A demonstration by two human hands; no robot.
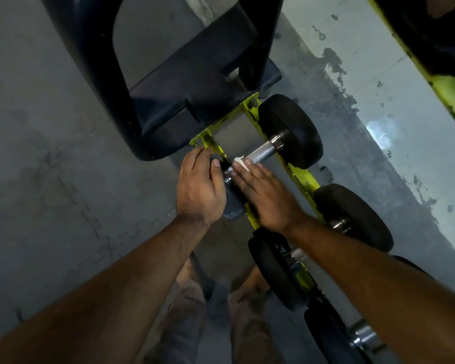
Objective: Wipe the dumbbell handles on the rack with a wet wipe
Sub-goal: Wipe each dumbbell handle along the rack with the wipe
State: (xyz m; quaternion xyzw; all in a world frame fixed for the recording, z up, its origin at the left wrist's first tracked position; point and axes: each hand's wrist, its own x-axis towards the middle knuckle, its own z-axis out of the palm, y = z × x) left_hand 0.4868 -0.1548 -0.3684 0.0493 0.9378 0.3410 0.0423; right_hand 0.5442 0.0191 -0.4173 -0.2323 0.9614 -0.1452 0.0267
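Two forearms reach forward; one wet wipe point(241, 162) is pressed onto a dumbbell handle point(263, 155) by the right hand point(264, 197), fingers straight; the dumbbell's near head point(233, 203) is clasped by the left hand point(199, 187). Three dumbbells are seen on the yellow rack point(304, 177).

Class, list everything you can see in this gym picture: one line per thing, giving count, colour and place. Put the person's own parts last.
Black round-headed dumbbells with metal handles: at least three in view, on the rack, running from centre to lower right.
Yellow-green metal rack: one, under the dumbbells.
White wet wipe: one, on the top dumbbell's handle, under the right fingers.
Dark blue frame: one, upper left, beyond the rack.
Grey concrete floor: left side.
Pale stained wall: right side.
Left hand: grips the top dumbbell's near head.
Right hand: flat fingers press the wipe.
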